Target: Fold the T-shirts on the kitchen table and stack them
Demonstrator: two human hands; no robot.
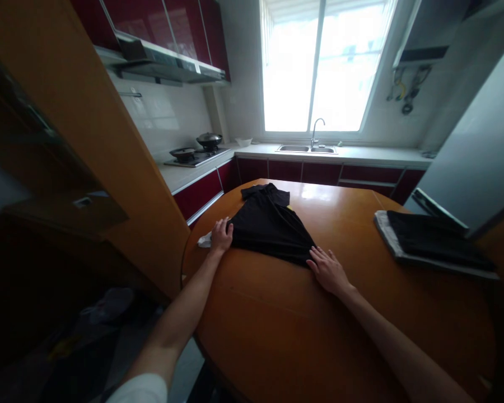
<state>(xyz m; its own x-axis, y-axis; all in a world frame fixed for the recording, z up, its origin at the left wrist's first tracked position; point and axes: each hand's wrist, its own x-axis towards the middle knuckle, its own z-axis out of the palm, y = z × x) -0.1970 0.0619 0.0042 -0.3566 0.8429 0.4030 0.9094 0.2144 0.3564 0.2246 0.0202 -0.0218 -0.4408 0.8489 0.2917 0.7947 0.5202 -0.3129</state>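
Kitchen daylight from a wide window (325, 67) falls over a round wooden surface (344, 313) where a black garment (271, 226) lies spread flat near the far left edge. A folded dark stack (432, 240) sits well apart on the right. The left hand (221, 236) presses the garment's left corner and the right hand (328, 270) its near hem, fingers flat and slightly apart, apparently pinning the cloth smooth rather than gripping it.

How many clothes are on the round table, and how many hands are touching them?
Black garment being flattened: 1
Folded dark garment with grey edge: 1
Hands on the black garment: 2, the left hand and the right hand
Total: 2 clothes, 2 hands
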